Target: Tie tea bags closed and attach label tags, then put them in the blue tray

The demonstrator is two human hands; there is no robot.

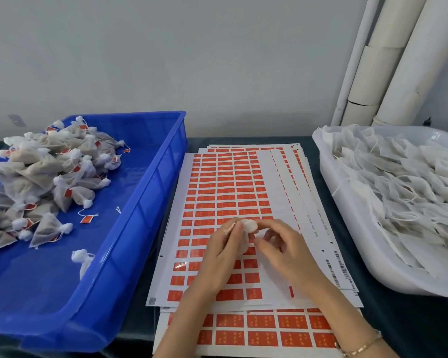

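Nearest us, a thin gold bracelet (pixel 360 347) sits on the right wrist, and under both forearms the stack of label sheets (pixel 225 182) runs to the near edge of the bench (pixel 424 332). It's glossy paper with rows of small orange-red rectangles.

Over the middle of that stack, the left hand (pixel 217 254) and right hand (pixel 282 244) meet on one tea bag (pixel 246 227). The left fingers curl round its body and the right fingertips pinch beside the puffy gathered neck. This looks like the tie-off.

My call: keep the neck bunched tight in the left and draw the string snug with the right, because that gauzy mesh is soft and would slacken. The string itself is too fine to make out.

At the bench's left edge, the blue tray (pixel 153 197), hard shiny plastic, holds a heap of finished bags (pixel 44 174), limp pouches with fluffy tops and orange tags. At the right edge sits a white tub (pixel 347 236) of flat, crumpled white bags (pixel 404 187).
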